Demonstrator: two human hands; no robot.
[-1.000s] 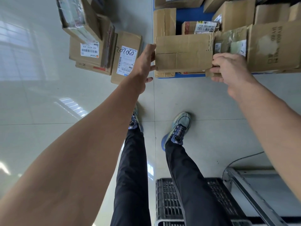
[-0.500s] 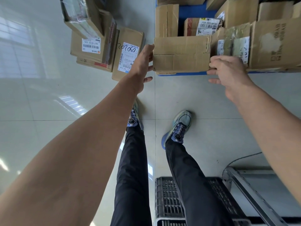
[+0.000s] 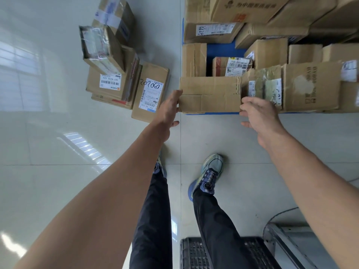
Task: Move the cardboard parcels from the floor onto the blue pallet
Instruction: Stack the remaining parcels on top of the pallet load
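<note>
Parcel seating looks like the step in hand. The plain cardboard parcel (image 3: 209, 95) is sitting at the front left corner of the blue pallet (image 3: 219, 50), with its near face running along the pallet's front edge and its right end lying against a taped parcel (image 3: 262, 86).

The left hand (image 3: 169, 109) is pressing flat against the parcel's left end, fingers straight. The right hand (image 3: 258, 115) is touching the lower right corner with loosely bent fingers, its thumb hanging clear, and it is wrapping around nothing.

To finish well, the person is probably best off nudging from the left until the gap to the neighbour is closing, then checking that nothing is overhanging the front edge before letting go.

More work is waiting on the floor (image 3: 58, 133). A flat parcel with a handwritten label (image 3: 150, 92) is lying just left of the pallet corner, and a leaning stack of parcels (image 3: 108, 74) is standing beside it.
</note>
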